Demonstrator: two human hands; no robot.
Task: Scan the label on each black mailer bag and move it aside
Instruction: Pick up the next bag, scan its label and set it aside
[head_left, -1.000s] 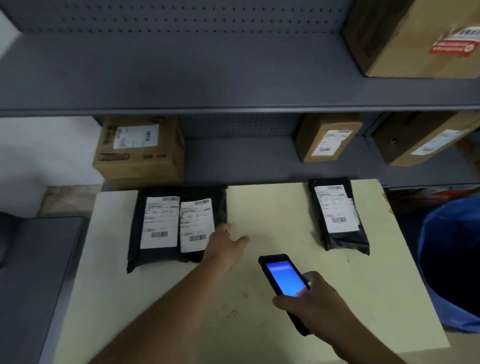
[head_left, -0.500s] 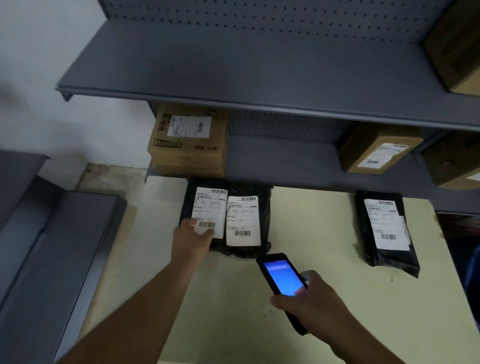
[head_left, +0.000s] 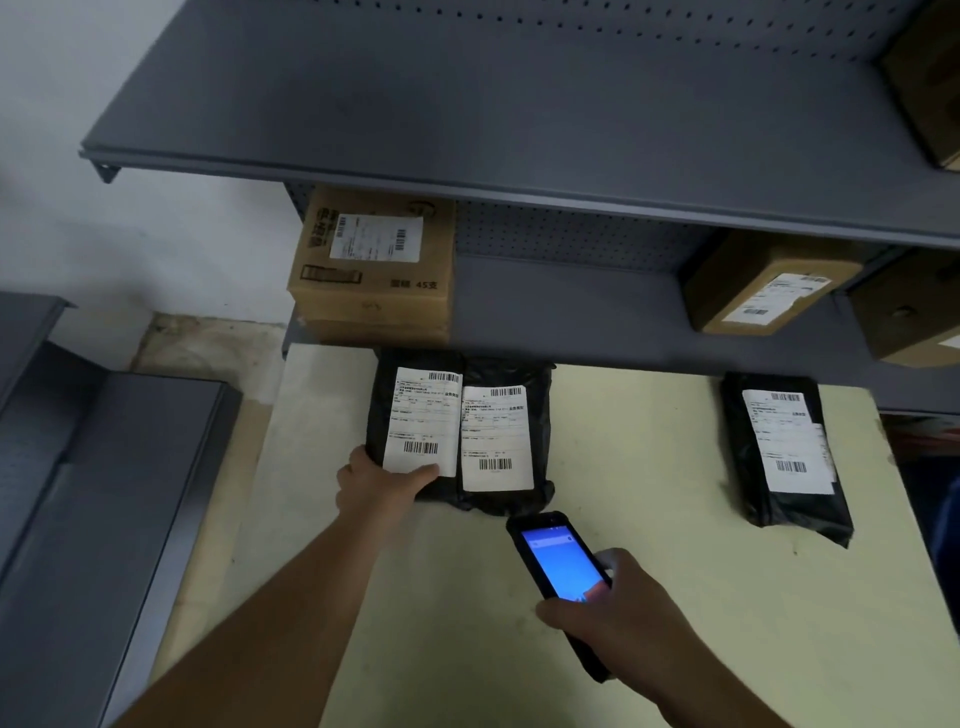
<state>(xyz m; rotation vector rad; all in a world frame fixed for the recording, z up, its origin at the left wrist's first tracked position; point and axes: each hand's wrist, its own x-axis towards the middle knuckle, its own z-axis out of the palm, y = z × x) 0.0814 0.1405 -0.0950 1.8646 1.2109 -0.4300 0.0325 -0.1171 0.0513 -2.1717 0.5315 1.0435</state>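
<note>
Three black mailer bags are seen lying flat on the pale tabletop (head_left: 649, 597), each with a white label facing up. Two are laid side by side, touching, near the back edge: the left bag (head_left: 382, 410) and the middle bag (head_left: 540, 415). The third bag (head_left: 779, 499) is set well apart to the right. The near left corner of the left bag is gripped by the left hand (head_left: 376, 480), the thumb laid across the bottom edge of its label (head_left: 423, 421). A handheld scanner (head_left: 558, 558) with a lit blue screen is clasped in the right hand (head_left: 618, 618), just in front of the middle bag. Cardboard boxes are kept on the grey shelf (head_left: 571, 306) behind.
</note>
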